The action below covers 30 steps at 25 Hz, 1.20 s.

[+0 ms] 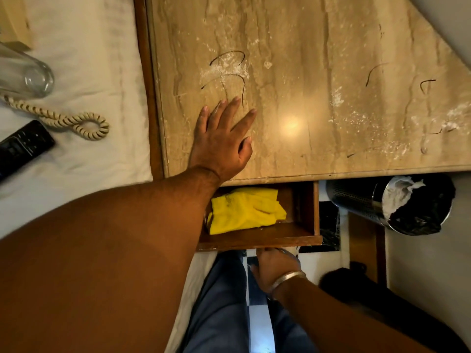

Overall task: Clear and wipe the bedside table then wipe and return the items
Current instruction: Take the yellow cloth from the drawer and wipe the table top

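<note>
dim warm light, round glare spot on the marble tabletop (331, 103), wide-angle edge distortion

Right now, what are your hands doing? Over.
Left hand flat on dusty tabletop. Right hand at open drawer front, grip hidden. Yellow cloth inside.

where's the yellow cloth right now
The yellow cloth lies folded in the open drawer under the marble tabletop's front edge, just right of the left forearm.

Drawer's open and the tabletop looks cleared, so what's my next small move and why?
Probably take the yellow cloth from the open drawer: the marble top shows white dust and hairs, and the left hand lies flat on it, holding nothing.
</note>
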### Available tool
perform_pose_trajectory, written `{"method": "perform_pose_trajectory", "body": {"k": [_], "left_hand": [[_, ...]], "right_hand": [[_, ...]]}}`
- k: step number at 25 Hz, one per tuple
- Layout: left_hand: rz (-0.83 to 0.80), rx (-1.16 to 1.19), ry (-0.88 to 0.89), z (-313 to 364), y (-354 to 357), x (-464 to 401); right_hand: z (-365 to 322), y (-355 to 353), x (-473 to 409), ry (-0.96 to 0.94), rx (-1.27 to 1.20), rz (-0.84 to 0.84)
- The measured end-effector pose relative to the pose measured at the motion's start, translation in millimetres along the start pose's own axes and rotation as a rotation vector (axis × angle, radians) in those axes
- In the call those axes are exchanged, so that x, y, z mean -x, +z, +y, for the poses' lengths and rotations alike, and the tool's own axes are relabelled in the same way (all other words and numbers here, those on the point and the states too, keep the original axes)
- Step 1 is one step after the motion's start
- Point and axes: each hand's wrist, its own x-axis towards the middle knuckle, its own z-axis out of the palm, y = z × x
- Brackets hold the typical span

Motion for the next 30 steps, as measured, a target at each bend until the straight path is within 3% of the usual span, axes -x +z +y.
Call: {"method": "perform_pose_trajectory", "body": {"k": [3,4,8,11,13,16,21,24,25,28,30], "left_hand": [[0.007,-0.004,-0.004,0,0,-1],[0.008,-0.005,-0.005,1,1,-1],[0.019,0.007,-0.002,-1,5,-1],[0.043,0.000,0.007,-2,8,-2],[0.040,0.001,0.009,-2,7,-2],[0.010,-0.003,0.002,-2,5,1],[0.002,0.006,-0.008,1,-1,1],[0.019,0.003,-0.002,-2,3,-2],[0.029,0.004,-0.002,-3,5,-2],[0.030,0.013,-0.005,-3,9,1],[-0.023,0.014,-0.014,-1,3,-2]], "right_hand": [[11,-26,-15,-0.155,-0.164,0.418],[18,-36,-31,-0.198,-0.168,0.476],[18,-58,-106,-0.180,0.212,0.294],[1,-56,-125,-0.124,0.284,0.275],[1,-55,-115,-0.179,0.154,0.203],[14,-84,-64,-0.284,-0.241,0.075],[75,-200,38,-0.248,-0.455,0.400],[89,-252,35,-0.215,-0.950,0.477],[91,-258,19,-0.147,-1.050,0.530],[89,-246,-21,0.148,-1.050,0.709],[86,-209,-20,0.225,-1.190,0.828]]}}
